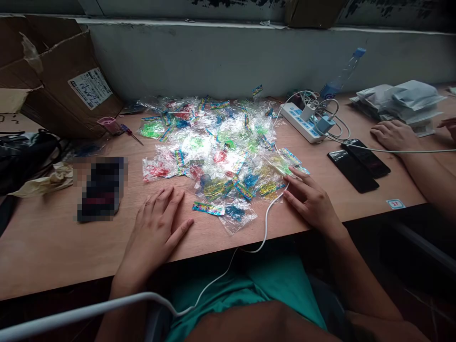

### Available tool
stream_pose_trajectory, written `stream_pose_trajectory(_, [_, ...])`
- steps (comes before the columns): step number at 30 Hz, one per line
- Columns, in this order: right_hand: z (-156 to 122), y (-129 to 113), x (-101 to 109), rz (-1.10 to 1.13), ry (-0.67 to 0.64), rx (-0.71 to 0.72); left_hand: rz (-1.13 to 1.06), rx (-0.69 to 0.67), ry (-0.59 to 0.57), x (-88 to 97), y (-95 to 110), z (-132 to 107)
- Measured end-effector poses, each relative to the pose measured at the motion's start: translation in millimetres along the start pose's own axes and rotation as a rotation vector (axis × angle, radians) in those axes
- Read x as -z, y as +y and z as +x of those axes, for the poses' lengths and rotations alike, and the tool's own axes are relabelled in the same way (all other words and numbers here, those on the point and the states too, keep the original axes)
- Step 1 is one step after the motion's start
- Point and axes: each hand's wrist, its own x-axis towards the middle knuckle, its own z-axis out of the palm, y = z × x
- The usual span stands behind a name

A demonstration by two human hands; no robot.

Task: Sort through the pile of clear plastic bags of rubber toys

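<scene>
A heap of clear plastic packets (221,147) with printed header strips lies in front of me, holding red, green, yellow and blue pieces whose kind I cannot make out. My left hand (156,223) rests palm down on the wood, fingers spread, left of the nearest packet (235,213) and apart from it. At the heap's right edge, my right hand (309,199) lies with fingers stretched out and holds nothing that I can see. Its fingertips touch or nearly touch a white cable (266,223) and the packets there.
A pixelated dark phone (101,190), screwdriver (131,135), pink container (109,125) and cardboard box (60,80) are left. To the right are a power strip (299,124), tilted bottle (342,76), two phones (352,171), white bags (409,102) and another person's hand (395,135).
</scene>
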Motion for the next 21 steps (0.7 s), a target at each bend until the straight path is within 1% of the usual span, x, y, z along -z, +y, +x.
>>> stream_pose_trajectory(8, [0.5,0.7,0.5,-0.022,-0.027,-0.022,0.001,0.001,-0.004,-0.1,-0.3,1.4])
stream_pose_trajectory(15, [0.7,-3.0,2.7,-0.123,-0.034,-0.079,0.015,-0.002,-0.004,-0.9,-1.8,1.5])
stream_pose_trajectory(21, [1.4,-3.0,2.8,-0.049,-0.038,-0.081,0.017,0.006,-0.019,-0.4,-2.1,2.2])
